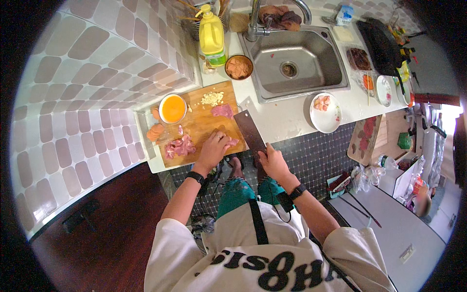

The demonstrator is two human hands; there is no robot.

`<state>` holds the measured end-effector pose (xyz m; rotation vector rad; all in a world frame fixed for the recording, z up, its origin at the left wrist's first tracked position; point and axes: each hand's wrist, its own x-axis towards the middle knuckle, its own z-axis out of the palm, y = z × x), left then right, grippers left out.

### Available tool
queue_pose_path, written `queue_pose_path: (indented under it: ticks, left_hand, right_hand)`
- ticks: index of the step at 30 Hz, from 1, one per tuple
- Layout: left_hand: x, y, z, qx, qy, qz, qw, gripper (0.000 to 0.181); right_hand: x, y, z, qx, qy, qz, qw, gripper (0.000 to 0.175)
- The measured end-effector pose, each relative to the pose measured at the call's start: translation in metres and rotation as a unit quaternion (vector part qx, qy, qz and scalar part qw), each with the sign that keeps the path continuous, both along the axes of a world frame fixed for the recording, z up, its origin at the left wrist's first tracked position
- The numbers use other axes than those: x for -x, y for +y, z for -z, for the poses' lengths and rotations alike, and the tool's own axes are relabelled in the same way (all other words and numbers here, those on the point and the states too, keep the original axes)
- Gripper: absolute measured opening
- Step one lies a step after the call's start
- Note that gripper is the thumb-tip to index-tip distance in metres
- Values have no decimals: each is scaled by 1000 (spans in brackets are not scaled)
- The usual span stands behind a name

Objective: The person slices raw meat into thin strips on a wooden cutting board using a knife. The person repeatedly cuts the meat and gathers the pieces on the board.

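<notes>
My left hand (212, 150) rests on the near right part of a wooden cutting board (200, 128), its fingertips pressing a small piece of raw meat (231, 142). In my right hand (274, 162) is the handle of a wide cleaver (250, 127). The blade sits just right of the held meat, at the board's right edge. To the left of my left hand lies a pile of cut raw meat (180, 146). Farther back on the board are a flat slab of meat (222, 111) and chopped pale bits, apparently garlic (212, 98).
A white bowl of orange liquid (173, 108) stands at the board's back left, near carrot slices (155, 131). Behind are a yellow pump bottle (212, 36) and a brown bowl (251, 69) of pieces. Rightward are a steel sink (303, 82) and a white plate (325, 122) holding pale pink chunks.
</notes>
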<state>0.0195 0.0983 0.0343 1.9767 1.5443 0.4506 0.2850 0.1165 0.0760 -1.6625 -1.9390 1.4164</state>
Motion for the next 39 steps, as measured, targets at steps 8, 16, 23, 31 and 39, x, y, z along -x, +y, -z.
queue_pose_path:
  ticks: [8,16,23,31,39]
  left_hand:
    - [23,-33,5,39,63,-61,995,16]
    - [95,-48,-33,-81,118,-295,945,32]
    - [72,-58,-21,-54,79,-323,942,50]
    - [-10,50,-8,-132,64,-243,959,50]
    - [-7,61,-7,-66,57,-256,963,18]
  right_hand:
    - [9,-5,-9,-22,8,14,1000,24]
    - [14,-1,-16,-2,27,40,999,24]
    - [12,-7,3,13,13,41,999,25]
    - [-5,5,-16,20,-11,68,997,24]
    - [-20,2,-18,-4,1,95,995,25]
